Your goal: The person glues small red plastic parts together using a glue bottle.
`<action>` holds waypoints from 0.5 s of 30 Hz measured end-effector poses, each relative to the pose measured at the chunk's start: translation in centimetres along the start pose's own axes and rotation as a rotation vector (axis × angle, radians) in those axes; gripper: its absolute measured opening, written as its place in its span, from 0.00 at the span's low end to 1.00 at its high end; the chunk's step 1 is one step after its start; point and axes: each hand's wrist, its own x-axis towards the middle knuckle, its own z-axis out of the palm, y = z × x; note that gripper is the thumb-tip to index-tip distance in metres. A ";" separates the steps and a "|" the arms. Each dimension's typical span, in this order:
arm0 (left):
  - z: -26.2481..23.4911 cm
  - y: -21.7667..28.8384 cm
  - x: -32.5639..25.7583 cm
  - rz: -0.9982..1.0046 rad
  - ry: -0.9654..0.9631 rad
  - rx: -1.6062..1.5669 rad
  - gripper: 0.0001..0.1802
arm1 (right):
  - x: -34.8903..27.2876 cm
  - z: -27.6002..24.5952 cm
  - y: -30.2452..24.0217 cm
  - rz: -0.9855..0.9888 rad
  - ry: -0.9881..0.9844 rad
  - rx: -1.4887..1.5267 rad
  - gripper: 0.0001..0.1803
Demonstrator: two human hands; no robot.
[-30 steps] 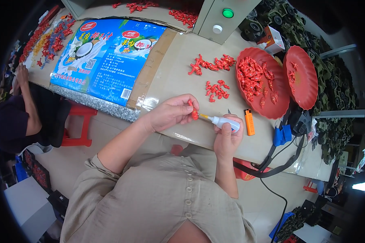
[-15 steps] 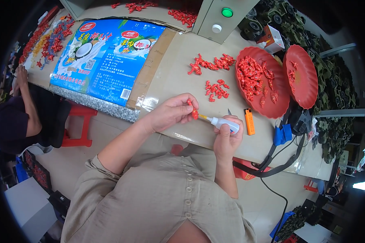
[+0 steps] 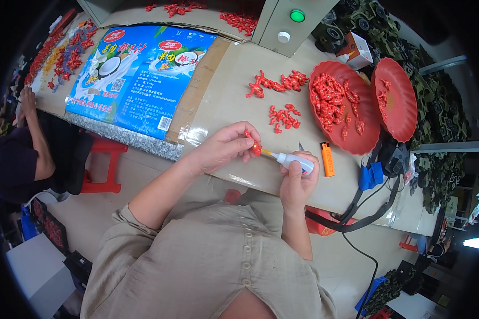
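Pinched between the thumb and fingers of my left hand [image 3: 230, 146] is a small red figurine [image 3: 256, 149]. My right hand [image 3: 302, 178] wraps round a white squeeze bottle [image 3: 295, 162] with a thin yellowish nozzle. The nozzle points left, its tip at or very close to the figurine; actual contact is too small to tell. Both hands are over the near edge of the table. Beyond them lie a loose group of small red pieces [image 3: 285, 118] and a row of red figurines [image 3: 275, 84].
An orange lighter [image 3: 328, 159] lies right of my right hand. Farther right are a red scalloped tray [image 3: 368, 139] holding red pieces and a second red tray [image 3: 404, 114]. Black straps [image 3: 351, 218] hang over the edge. Blue printed cardboard [image 3: 138, 80] covers the left. Another person's arm [image 3: 40, 135] is far left.
Almost nothing differs. My left hand and the figurine have shifted very slightly; the bottle stays at the figurine.
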 end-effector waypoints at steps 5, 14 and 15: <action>0.4 -0.2 0.0 0.071 0.077 0.060 0.06 | -0.2 0.5 -0.2 0.038 0.160 0.188 0.12; 2.0 -1.8 -0.4 0.294 0.336 0.065 0.06 | -1.3 1.4 -0.1 0.058 0.209 0.145 0.11; 2.1 -2.0 -0.4 0.273 0.352 0.084 0.06 | -1.3 1.5 0.0 0.058 0.211 0.146 0.11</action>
